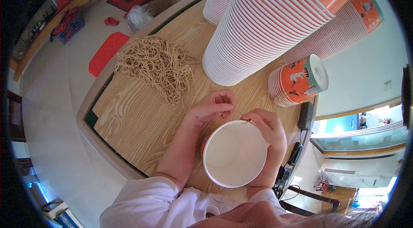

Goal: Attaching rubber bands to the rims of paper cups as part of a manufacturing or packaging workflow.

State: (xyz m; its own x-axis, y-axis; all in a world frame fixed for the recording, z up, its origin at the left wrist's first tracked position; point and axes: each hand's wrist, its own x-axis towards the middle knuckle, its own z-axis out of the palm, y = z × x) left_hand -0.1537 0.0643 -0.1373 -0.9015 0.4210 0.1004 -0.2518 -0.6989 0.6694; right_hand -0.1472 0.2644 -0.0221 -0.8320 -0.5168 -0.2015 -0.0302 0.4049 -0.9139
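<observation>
A paper bucket [234, 155], white inside with orange showing on its outer side, stands mouth up close to my body. My right hand [269, 127] is closed at its far rim, thumb and fingers at the edge where a short bit of tan cord shows. Just left of it, my left hand [217, 106] is curled in a pinch above the table, with a thin strand of cord running from its fingertips toward the rim. Farther left lies a loose heap of tan cords [157, 66]. The inside of the bucket holds nothing I can see.
Tall nested stacks of paper buckets [258, 26] stand at the far side of the wooden table [129, 116]. A short stack of orange buckets [297, 79] is at the right, near a black box [306, 116] by the edge. A red stool [107, 53] stands beyond the left edge.
</observation>
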